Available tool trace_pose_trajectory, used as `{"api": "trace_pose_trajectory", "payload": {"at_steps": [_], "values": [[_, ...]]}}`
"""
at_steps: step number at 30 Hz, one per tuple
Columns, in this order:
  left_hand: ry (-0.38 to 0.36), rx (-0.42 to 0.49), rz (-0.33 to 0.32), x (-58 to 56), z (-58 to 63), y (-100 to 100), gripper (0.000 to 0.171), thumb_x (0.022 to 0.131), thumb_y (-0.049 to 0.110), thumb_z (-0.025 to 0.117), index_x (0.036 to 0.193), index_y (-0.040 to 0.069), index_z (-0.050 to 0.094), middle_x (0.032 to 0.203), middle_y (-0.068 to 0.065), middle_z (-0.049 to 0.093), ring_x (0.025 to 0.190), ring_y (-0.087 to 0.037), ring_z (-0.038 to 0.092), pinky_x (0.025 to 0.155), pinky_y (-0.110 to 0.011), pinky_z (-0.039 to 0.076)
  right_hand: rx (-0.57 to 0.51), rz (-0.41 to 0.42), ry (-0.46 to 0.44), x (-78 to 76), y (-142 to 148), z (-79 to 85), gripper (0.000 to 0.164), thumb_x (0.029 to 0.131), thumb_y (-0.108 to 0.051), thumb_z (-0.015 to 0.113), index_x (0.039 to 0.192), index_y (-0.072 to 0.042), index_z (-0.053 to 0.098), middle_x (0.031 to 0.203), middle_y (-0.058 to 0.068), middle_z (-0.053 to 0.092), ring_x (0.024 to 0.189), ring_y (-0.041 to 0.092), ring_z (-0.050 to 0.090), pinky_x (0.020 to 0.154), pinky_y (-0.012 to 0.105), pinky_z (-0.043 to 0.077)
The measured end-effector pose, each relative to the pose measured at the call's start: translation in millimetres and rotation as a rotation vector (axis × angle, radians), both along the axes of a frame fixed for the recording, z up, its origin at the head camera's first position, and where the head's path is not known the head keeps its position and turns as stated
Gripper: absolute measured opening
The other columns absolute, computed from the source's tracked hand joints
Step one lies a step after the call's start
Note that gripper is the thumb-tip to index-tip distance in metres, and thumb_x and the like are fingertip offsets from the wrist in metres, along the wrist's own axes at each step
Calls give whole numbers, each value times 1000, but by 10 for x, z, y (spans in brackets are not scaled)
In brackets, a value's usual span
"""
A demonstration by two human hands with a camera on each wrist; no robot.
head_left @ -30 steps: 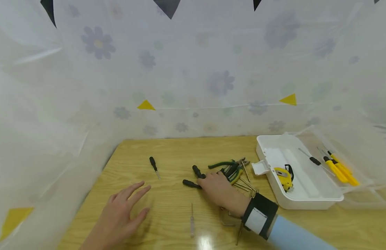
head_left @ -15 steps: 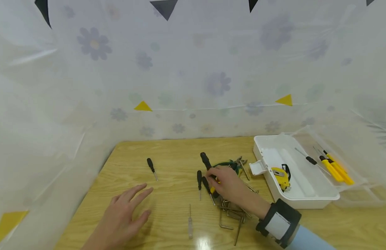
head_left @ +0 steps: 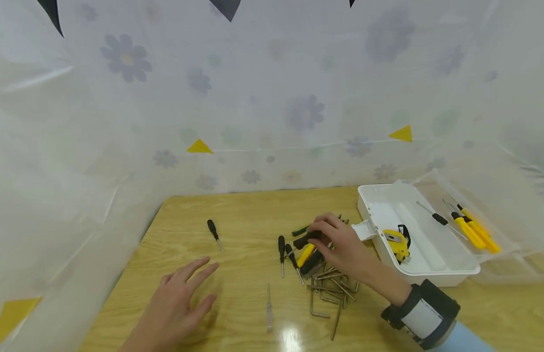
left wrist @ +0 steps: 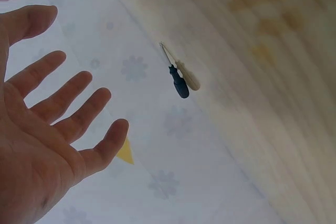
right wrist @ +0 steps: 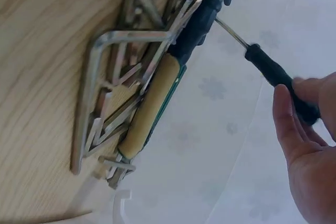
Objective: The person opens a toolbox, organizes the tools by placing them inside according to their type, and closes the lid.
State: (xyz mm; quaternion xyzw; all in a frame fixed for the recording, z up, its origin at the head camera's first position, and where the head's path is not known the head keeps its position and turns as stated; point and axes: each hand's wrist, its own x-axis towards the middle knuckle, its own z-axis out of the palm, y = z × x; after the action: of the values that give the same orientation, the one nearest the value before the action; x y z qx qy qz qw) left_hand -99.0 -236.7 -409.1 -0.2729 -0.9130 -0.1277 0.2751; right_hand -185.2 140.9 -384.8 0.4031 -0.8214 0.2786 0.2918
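My right hand (head_left: 340,242) pinches a black-handled screwdriver (right wrist: 268,66) by its handle, above the tool pile. Its metal shaft points away from the fingers in the right wrist view. Under and beside that hand lie a tool with a yellow-and-black handle (right wrist: 152,106), green-handled pliers (head_left: 300,231), mostly hidden, and a heap of metal hex keys (head_left: 335,288). Two small black screwdrivers (head_left: 281,249) lie just left of the pile. My left hand (head_left: 177,298) holds nothing, its fingers spread over the table's left side. Beyond it lies another small black screwdriver (head_left: 212,229).
A clear-handled screwdriver (head_left: 269,315) lies near the front middle of the wooden table (head_left: 237,210). At right stands an open white toolbox (head_left: 435,274) with a yellow tape measure (head_left: 397,244). Its clear lid holds yellow screwdrivers (head_left: 470,232). A flowered sheet (head_left: 254,98) hangs behind.
Two small black screwdrivers under my right hand now lie side by side on the table. The right hand has taken up another screwdriver and moved right with it. My left hand stays nearly still.
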Motion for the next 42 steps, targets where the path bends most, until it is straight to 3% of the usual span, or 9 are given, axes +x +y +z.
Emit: {"api": "trace_pose_trajectory", "payload": {"at_steps": [4,11,16,24,30,33,35,37,42], "values": [[4,-3,-5,1,-12,1,68,74,23,86,138,21,65,134,-6,67,114,-24,68,79,-49,52,69,23,-1,40,71,-16,31,73,5,87,95,-7,69,94,4,61,68,8,60,60,15,51],[-20,-8,10,25,-12,2,68,74,22,87,138,22,65,135,-5,67,114,-23,68,78,-50,53,292,6,-114,180,244,49,29,75,4,85,92,-10,67,89,1,63,65,6,58,57,17,48],[-35,-15,21,38,-16,-3,68,76,23,86,140,25,63,135,-5,67,114,-22,68,79,-51,53,385,-37,-167,239,304,41,28,76,-2,85,80,-16,61,77,-7,58,66,-1,43,57,17,39],[-27,-26,12,13,-10,-9,66,75,23,86,138,24,65,134,-4,67,116,-22,67,78,-49,52,200,53,17,223,356,-85,46,64,8,86,73,-18,49,73,-9,47,68,-6,33,55,8,32],[-48,-41,3,-13,22,8,66,77,24,86,139,25,64,134,-4,67,117,-23,67,80,-49,53,134,-35,62,230,409,-104,40,63,8,88,76,-14,57,77,-6,56,66,1,48,57,8,39],[-70,-50,-8,-14,5,62,68,78,24,87,141,27,61,135,-2,66,118,-22,66,81,-49,53,86,-117,128,232,515,-91,22,90,-15,79,77,-12,61,81,-3,63,66,7,58,57,11,45],[-85,-59,-23,-19,-10,110,67,79,26,86,142,27,61,136,-2,66,120,-22,65,82,-48,53,48,-179,170,248,618,-66,33,102,-32,61,77,-11,62,82,-1,66,66,10,62,58,13,48],[-103,-75,-36,-38,-9,170,66,81,28,85,142,28,60,138,-1,64,122,-21,64,84,-48,53,8,-241,198,263,744,-36,50,105,-45,42,76,-10,63,81,-1,67,66,12,64,58,15,50],[-120,-115,-73,-116,38,340,62,84,32,82,142,29,60,143,2,62,128,-19,61,90,-47,52,-57,-411,199,355,1121,68,61,103,-55,44,76,-6,67,78,3,70,64,14,62,57,13,47]]}}
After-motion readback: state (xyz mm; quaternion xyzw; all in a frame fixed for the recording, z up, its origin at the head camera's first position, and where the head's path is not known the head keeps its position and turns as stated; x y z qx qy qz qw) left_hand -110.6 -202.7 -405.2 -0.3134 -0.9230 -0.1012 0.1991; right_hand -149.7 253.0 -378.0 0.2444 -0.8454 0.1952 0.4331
